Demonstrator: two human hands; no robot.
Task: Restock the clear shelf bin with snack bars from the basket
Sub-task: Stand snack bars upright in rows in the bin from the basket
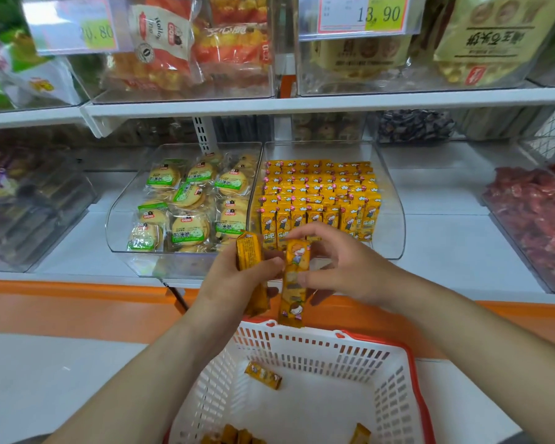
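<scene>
**Both hands on bars above the basket**

Your left hand (237,280) curls its fingers round a yellow snack bar (249,251) and holds it upright. You cannot tell whether more bars sit lower in that fist. Your right hand (343,267) pinches a second bar (293,283) between thumb and forefinger, upright, just beside the first. Both bars hang over the far rim of the white basket (302,346), in front of the clear shelf bin (394,219) and not in it. The bin holds packed rows of stocked bars (318,193) standing on end. One loose bar (263,375) lies on the basket floor, with a few more bars (234,435) at the near edge. The cracker bin (116,219) stands to the left of the shelf bin.
</scene>
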